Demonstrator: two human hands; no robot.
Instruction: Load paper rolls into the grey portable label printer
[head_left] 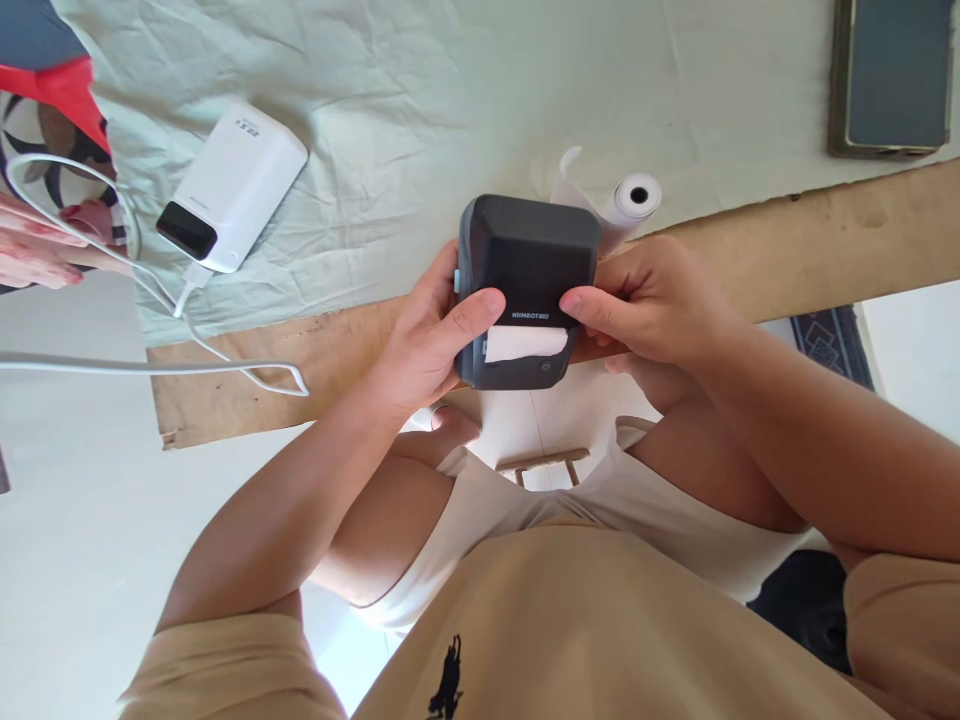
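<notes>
Between my hands is a black label printer [532, 260] with NIIMBOT lettering, held over the table's near edge. A strip of white paper [526, 343] sticks out of its slot on the side towards me. My left hand [435, 335] wraps the printer's left side, thumb on its top face. My right hand [637, 300] grips the right side, thumb on top and fingers partly hidden beneath. Just beyond my right hand, a roll of white paper [634, 200] lies on the cloth with its loose end curling up.
A white power bank [234, 185] with a plugged-in white cable [225, 368] sits on the left. At the far right lies a phone [896, 80]. A pale green cloth [390, 130] covers the wooden table [810, 235]. Another person's hand [34, 245] shows at the left edge.
</notes>
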